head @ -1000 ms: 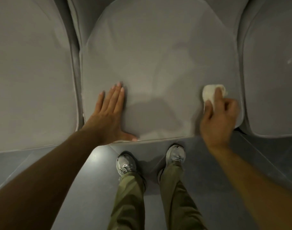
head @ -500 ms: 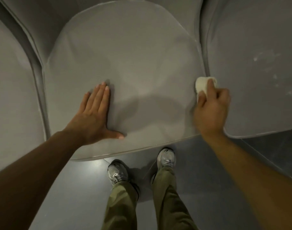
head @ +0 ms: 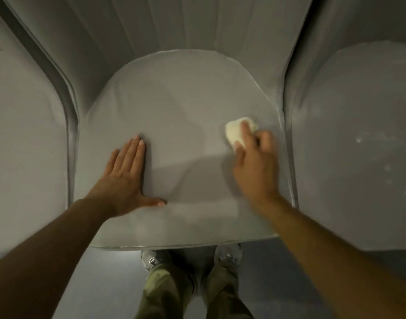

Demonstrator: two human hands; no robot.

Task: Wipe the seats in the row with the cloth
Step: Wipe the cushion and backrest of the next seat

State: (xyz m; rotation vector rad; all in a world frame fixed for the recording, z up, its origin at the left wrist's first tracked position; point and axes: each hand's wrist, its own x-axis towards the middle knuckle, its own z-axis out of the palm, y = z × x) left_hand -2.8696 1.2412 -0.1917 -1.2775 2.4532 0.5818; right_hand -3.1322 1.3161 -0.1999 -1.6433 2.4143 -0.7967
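Observation:
A grey moulded seat (head: 179, 107) fills the middle of the head view, its rounded back edge far from me and its front edge above my shoes. My left hand (head: 123, 178) lies flat on the seat's left part, fingers straight and thumb spread. My right hand (head: 255, 162) grips a small cream cloth (head: 235, 133) and presses it onto the seat's right part, a little in from the right edge. Most of the cloth shows beyond my fingers.
A matching grey seat (head: 358, 146) with pale smudges stands to the right, another (head: 24, 146) to the left, with narrow gaps between them. The ribbed grey backrest (head: 174, 26) rises behind. My shoes and olive trousers (head: 169, 286) stand on the grey floor below the front edge.
The view has tilted up, showing the seat's back edge and backrest. My right hand with the cloth has moved from the seat's right edge inward and away from me. The left hand stays flat.

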